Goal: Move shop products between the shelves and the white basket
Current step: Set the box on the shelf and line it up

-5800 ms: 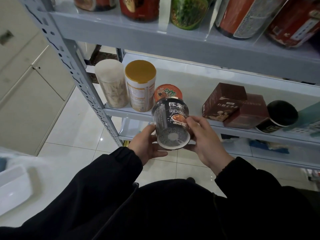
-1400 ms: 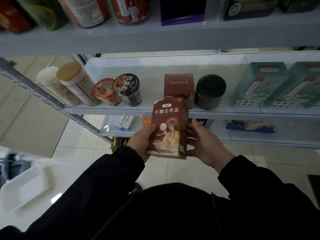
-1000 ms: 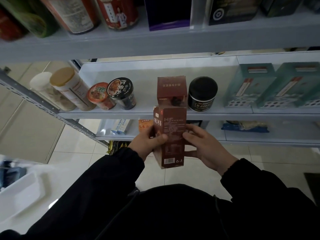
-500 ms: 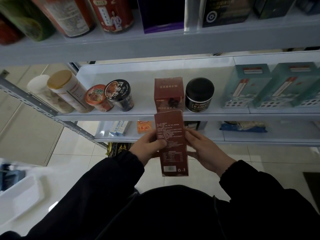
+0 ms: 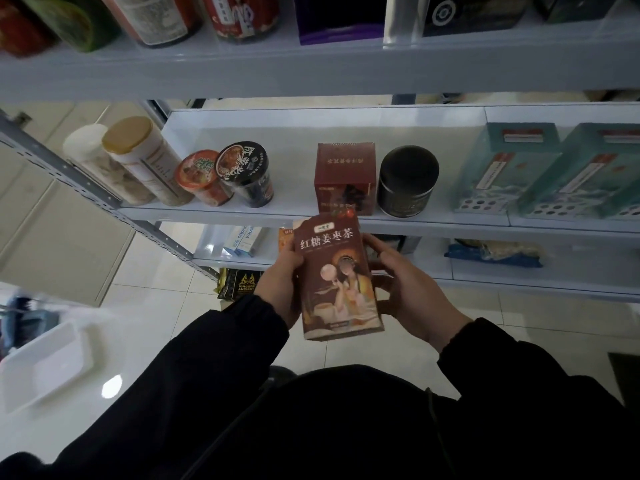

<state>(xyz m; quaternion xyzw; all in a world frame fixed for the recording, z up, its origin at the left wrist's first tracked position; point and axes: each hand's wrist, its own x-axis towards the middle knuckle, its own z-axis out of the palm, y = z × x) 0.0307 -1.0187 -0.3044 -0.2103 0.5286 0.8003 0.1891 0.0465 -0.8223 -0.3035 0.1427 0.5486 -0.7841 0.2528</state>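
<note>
I hold a dark red tea box (image 5: 337,278) upright in front of the middle shelf (image 5: 415,225), its printed front facing me. My left hand (image 5: 280,284) grips its left edge and my right hand (image 5: 405,289) grips its right edge. A second, similar red box (image 5: 345,178) stands on the shelf just behind it. The white basket (image 5: 45,368) sits low at the left on a white surface.
On the middle shelf stand two tall canisters (image 5: 138,164), a red noodle cup (image 5: 201,178), a black noodle cup (image 5: 247,173), a black tin (image 5: 407,181) and two teal boxes (image 5: 540,171). Bottles and boxes fill the top shelf (image 5: 311,67). Packets lie on the lower shelf (image 5: 491,252).
I have turned the box in my hands: half a second ago its back with small print faced me, now its illustrated front does. The hands stay in about the same place.
</note>
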